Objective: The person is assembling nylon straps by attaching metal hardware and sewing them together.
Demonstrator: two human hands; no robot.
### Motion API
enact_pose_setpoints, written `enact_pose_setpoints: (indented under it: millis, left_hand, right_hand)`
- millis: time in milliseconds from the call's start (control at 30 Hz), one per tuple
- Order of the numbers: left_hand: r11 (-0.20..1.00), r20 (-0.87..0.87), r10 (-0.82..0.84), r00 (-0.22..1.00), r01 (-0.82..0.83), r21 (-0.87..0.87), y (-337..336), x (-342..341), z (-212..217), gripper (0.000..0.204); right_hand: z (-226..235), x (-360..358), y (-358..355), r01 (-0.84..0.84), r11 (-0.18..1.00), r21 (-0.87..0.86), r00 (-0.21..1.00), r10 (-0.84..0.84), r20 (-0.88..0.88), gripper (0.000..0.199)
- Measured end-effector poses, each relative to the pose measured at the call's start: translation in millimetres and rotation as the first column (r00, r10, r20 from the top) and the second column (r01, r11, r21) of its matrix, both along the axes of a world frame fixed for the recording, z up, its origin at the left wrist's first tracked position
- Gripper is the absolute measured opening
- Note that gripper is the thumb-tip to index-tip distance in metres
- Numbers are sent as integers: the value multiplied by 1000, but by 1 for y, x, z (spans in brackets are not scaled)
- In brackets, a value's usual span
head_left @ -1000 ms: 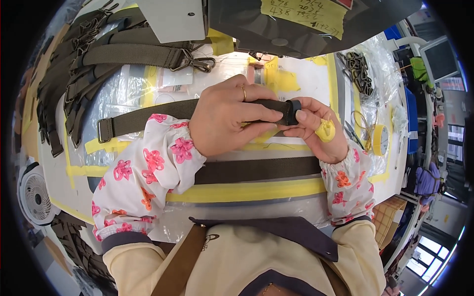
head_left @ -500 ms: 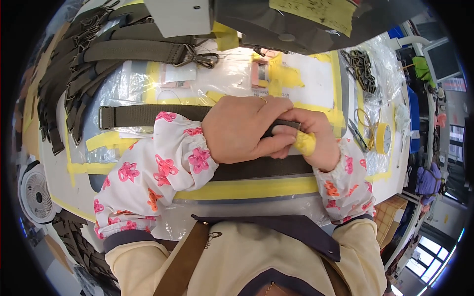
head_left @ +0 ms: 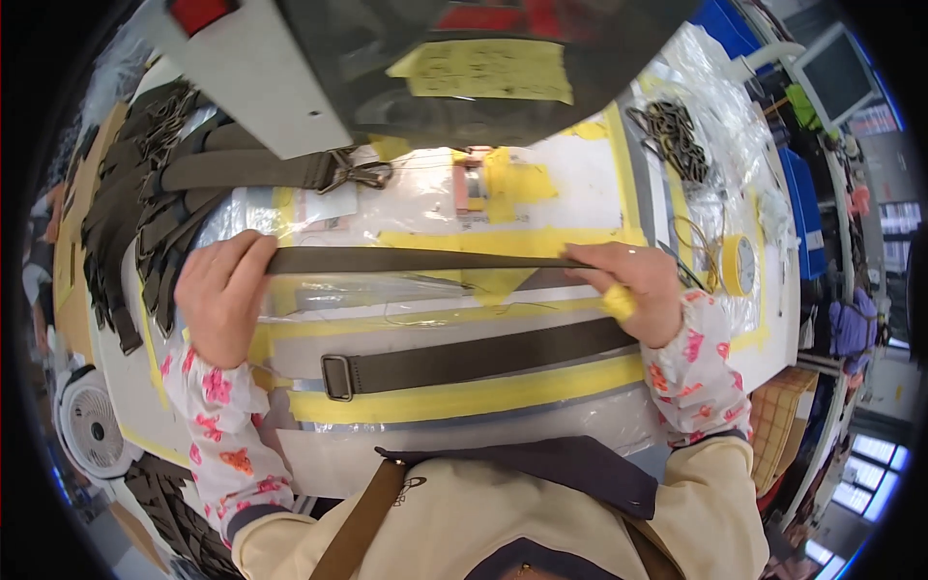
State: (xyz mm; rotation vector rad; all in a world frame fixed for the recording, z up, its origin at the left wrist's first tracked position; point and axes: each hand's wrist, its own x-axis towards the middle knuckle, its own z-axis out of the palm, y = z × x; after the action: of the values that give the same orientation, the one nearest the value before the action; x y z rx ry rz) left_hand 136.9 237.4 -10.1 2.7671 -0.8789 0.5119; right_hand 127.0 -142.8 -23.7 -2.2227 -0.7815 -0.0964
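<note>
Olive-brown strap [head_left: 416,259] runs straight, thinner-looking rightward, pinched by left fingers [head_left: 244,253] and right fingers [head_left: 597,255].

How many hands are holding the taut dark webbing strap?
2: the left hand at the webbing strap's visible left end, and the right hand, with a yellow finger wrap, at its right. Some fingertips are hidden.

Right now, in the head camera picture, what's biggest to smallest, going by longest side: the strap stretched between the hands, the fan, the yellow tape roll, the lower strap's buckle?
1. Stretched strap: easily longest, but thin
2. White fan
3. Yellow tape roll
4. Buckle: a bit smaller than the tape
</note>
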Motion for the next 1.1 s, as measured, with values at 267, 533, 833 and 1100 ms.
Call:
enact_pose_setpoints:
  millis: [267, 533, 833, 1100]
  left_hand:
    - [987, -237, -147, 960, 128, -94, -67, -4, 15, 47]
    - [953, -320, -302, 898, 272, -135, -145, 10, -25, 46]
    - [889, -332, -378, 864, 237, -393, -142, 21, -46, 19]
    - [732, -222, -522, 824, 299, -612, -136, 21, -38, 24]
  right_hand:
    - [-1, 24, 18, -128, 977, -172, 963, 164, 215, 38]
    - [12, 118, -83, 446, 710, -545, 847, -139, 512, 19]
    - [-6, 158, -121, 258, 624, -737, 922, 69, 381, 20]
    - [19, 122, -112, 231, 927, -294, 969, -192, 157, 14]
